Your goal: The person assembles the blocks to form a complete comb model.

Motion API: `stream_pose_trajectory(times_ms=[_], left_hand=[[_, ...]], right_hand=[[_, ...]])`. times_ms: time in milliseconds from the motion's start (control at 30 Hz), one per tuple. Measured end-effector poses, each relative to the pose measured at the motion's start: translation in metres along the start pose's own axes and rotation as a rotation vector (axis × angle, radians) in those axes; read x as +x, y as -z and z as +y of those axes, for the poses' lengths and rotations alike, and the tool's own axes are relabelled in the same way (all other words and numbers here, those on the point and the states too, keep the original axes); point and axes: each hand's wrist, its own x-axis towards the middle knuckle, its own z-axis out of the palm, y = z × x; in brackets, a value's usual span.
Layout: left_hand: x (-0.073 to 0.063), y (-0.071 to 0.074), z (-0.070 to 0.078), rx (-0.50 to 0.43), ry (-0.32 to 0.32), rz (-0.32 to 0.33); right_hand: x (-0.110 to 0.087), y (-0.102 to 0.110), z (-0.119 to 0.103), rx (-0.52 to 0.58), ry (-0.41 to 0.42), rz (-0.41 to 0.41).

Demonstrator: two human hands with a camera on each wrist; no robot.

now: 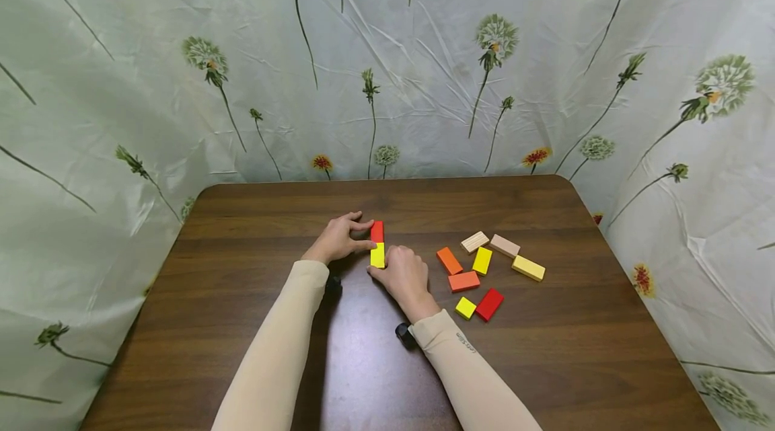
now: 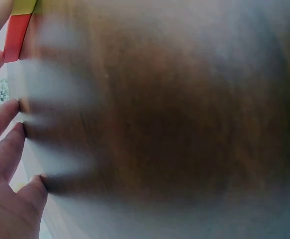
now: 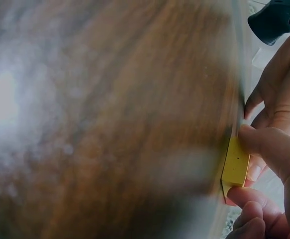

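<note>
In the head view a red block (image 1: pixel 377 230) and a yellow block (image 1: pixel 377 256) stand end to end on the table, in a line running away from me. My left hand (image 1: pixel 340 239) holds the red block between thumb and index finger, the thumb by the joint with the yellow one. Its other fingers are spread, as the left wrist view shows. From the right, my right hand (image 1: pixel 407 278) pinches the yellow block, with its thumb at the near end. The right wrist view shows that yellow block (image 3: pixel 236 162) between thumb and finger.
Right of my hands lie several loose blocks on the brown table (image 1: pixel 254 216): orange (image 1: pixel 449 261), coral (image 1: pixel 463 282), yellow (image 1: pixel 482 261), pale wood (image 1: pixel 475 242), pinkish (image 1: pixel 505 245), light yellow (image 1: pixel 529 268), red (image 1: pixel 489 304) and a small yellow cube (image 1: pixel 465 308). A floral curtain (image 1: pixel 424 81) hangs behind.
</note>
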Motion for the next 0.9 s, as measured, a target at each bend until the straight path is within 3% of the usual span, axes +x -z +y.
stream_pose_trajectory(times_ms=[467, 700, 900], left_hand=[[-0.0015, 0.0009, 0.0021, 0.106, -0.063, -0.001], [-0.0018, 0.0027, 0.0040, 0.103, -0.064, -0.024], [-0.0019, 0.0021, 0.0023, 0.123, -0.035, 0.008]], right_hand=[[0.0022, 0.0003, 0.0008, 0.008, 0.001, -0.019], [0.0029, 0.0000, 0.0021, -0.005, 0.008, -0.006], [0.0030, 0.0006, 0.0037, 0.020, 0.011, -0.002]])
